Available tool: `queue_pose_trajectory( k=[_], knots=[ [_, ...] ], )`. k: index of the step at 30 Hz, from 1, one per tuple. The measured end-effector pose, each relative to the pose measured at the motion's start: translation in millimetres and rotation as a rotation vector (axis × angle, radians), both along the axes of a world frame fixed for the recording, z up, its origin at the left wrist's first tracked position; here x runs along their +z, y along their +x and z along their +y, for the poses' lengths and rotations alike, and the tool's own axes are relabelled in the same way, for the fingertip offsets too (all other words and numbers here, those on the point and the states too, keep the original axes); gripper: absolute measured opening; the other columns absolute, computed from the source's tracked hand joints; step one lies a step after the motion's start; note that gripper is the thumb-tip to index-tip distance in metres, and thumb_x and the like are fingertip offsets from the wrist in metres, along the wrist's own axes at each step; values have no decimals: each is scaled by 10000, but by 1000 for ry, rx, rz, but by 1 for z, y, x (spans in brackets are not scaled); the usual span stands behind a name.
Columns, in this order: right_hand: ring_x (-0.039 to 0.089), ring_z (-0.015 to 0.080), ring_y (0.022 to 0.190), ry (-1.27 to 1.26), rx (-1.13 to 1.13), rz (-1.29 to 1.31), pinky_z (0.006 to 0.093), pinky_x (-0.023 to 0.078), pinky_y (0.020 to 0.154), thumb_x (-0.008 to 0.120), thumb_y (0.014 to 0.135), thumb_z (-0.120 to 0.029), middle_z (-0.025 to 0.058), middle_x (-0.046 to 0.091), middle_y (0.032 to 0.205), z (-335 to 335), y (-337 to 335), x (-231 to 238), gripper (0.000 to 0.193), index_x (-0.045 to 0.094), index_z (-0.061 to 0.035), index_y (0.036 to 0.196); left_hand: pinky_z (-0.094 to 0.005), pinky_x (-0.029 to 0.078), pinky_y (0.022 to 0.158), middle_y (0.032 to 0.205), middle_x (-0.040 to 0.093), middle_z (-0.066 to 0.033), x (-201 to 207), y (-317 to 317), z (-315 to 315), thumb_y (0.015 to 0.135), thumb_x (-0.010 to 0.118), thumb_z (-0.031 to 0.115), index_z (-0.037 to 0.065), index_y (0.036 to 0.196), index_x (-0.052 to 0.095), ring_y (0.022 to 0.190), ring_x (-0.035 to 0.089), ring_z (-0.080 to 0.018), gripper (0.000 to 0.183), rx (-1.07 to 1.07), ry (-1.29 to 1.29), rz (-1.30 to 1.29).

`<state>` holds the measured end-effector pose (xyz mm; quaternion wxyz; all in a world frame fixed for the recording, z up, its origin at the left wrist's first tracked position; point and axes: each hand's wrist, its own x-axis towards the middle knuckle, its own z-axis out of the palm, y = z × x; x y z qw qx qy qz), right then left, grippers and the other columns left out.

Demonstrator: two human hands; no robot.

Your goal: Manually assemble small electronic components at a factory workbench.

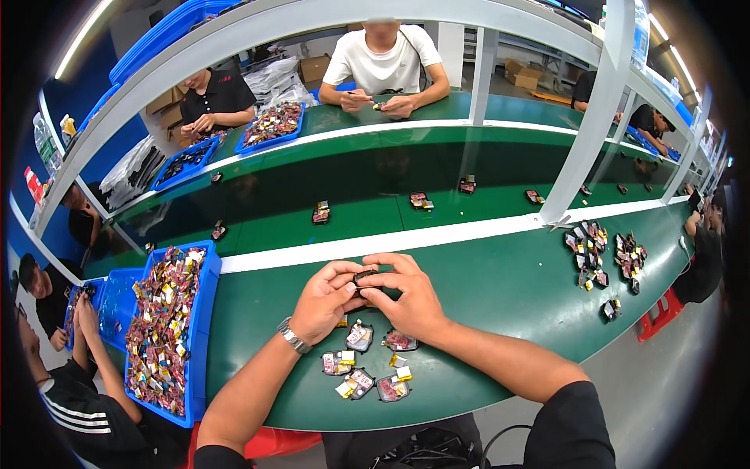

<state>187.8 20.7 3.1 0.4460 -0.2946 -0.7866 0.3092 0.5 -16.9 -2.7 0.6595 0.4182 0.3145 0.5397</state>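
Observation:
My left hand (328, 303) and my right hand (408, 295) meet above the green bench, fingers pinched together around a small black casing (364, 277). Most of that casing hides behind my fingertips. Just below my hands lie several small black-rimmed units with reddish circuit boards, such as a unit (360, 336) near my left wrist and another unit (393, 388) closer to the bench's front edge. Silver and yellow battery-like pieces (402, 373) sit among them. A metal watch (294, 336) circles my left wrist.
At my left stands a blue tray (205, 328) heaped with boards and battery-like pieces. More assembled units (587, 254) are grouped to the right. Beyond a white rail, a green conveyor (367, 184) carries scattered units. A grey post (582, 133) rises right of centre. Several people sit around.

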Motion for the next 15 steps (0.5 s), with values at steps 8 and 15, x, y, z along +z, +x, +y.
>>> queue_pose_trajectory(
  k=[8,15],
  knots=[
    [536,273,1158,38,3,-47,379,467,955,718,805,-94,67,609,1251,4,2,-3,180,749,-119,981,-427,497,1001,1350,528,-162,1,-5,2,949,568,45,24,1179,519,1171,578,-235,236,-42,-68,-74],
    [517,275,1176,50,71,-44,385,467,944,713,813,-96,64,588,1278,1,0,7,179,746,-119,988,-415,507,999,1339,542,-167,-8,-12,4,941,576,25,21,1128,550,1181,579,-242,189,-58,-47,-101]
  ],
)
